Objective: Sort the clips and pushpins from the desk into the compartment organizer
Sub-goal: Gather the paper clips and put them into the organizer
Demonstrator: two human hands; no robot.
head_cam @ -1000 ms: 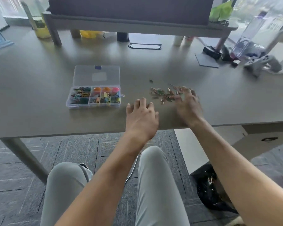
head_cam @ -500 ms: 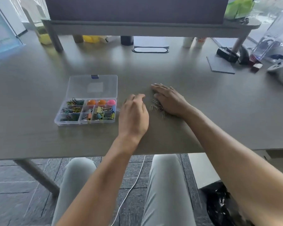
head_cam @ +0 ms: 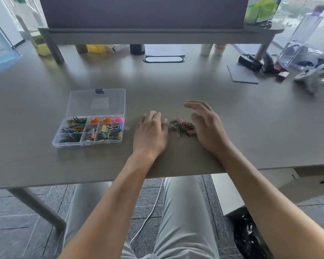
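There is one view only, from a wide-angle camera worn on the person's head. It looks forward and steeply down over the desk (head_cam: 232,128), near enough that both forearms run up from the bottom edge to the left hand (head_cam: 151,132) and right hand (head_cam: 207,126) at mid-frame. The near desk edge crosses the lower middle, with the person's lap and the floor below it. The far side reaches a raised shelf (head_cam: 157,35) along the top. Straight lines bow toward the frame's corners.

An office: desk (head_cam: 45,165) with monitor riser (head_cam: 157,37), stationery organizer (head_cam: 88,128).
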